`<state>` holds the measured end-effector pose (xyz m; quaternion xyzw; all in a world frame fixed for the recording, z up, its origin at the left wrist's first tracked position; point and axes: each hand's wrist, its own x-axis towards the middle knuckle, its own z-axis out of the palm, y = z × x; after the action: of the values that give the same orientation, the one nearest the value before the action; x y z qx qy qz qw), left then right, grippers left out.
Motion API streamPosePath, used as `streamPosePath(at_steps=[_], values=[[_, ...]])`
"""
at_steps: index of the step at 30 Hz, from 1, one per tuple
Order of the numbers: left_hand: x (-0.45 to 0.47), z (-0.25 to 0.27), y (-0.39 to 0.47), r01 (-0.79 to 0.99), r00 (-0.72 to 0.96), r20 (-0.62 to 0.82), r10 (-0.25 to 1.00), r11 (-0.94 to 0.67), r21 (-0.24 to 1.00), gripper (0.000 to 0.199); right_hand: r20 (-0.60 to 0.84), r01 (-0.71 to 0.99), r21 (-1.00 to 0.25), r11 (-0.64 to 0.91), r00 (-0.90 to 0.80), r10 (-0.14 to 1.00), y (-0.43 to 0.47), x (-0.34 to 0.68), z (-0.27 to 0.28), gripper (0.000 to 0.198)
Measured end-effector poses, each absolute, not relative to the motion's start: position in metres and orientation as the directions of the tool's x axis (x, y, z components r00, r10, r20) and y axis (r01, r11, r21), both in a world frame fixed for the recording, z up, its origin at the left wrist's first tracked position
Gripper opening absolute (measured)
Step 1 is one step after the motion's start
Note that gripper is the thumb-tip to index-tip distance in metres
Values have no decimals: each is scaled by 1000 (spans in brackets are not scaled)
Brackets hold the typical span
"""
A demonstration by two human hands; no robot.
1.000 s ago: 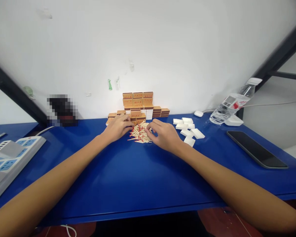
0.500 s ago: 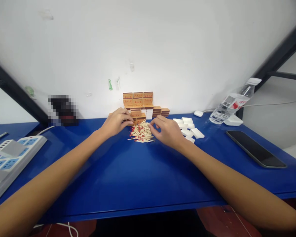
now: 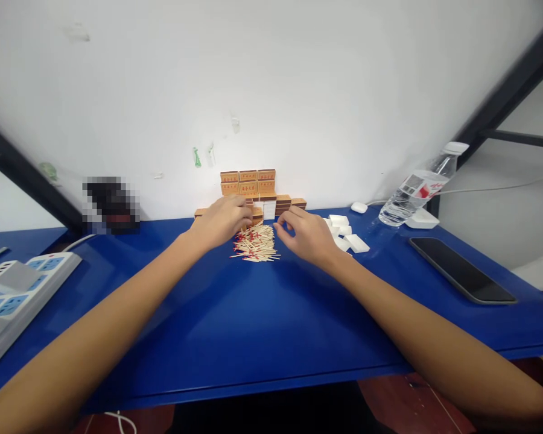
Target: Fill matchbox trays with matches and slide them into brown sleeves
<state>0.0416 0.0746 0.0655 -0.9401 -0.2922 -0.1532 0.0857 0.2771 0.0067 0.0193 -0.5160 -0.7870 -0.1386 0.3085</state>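
Note:
A loose pile of red-tipped matches lies on the blue table between my hands. My left hand is bent over the pile's upper left edge, fingers curled together; whatever is between its fingertips is hidden. At the pile's right side, my right hand has thumb and index finger brought together in a pinch, and anything in it is too small to make out. Behind the hands, stacked orange matchboxes lean by the wall, partly covered by my left hand. White matchbox trays lie in a heap beside my right hand.
On the right are a tilted water bottle, a phone and a small white case. A power strip with plugs sits on the left. The wall closes off the table's back edge.
My left hand has moved slightly right, over the upper edge of the match pile. My right hand keeps its pinch by the pile. The whole view has shifted a little.

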Motion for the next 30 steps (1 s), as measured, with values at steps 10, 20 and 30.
streamPosePath(at_steps=[10,20,30], values=[[-68,42,89,888,376,442,814,-454,80,44,611,902,-116,415,-265,746,9,280,18,21],[-64,39,88,906,247,333,910,-339,255,34,609,899,-148,412,-245,755,10,281,18,20],[-2,44,7,426,152,191,970,-239,873,49,487,587,-554,590,-346,802,-33,238,29,40]])
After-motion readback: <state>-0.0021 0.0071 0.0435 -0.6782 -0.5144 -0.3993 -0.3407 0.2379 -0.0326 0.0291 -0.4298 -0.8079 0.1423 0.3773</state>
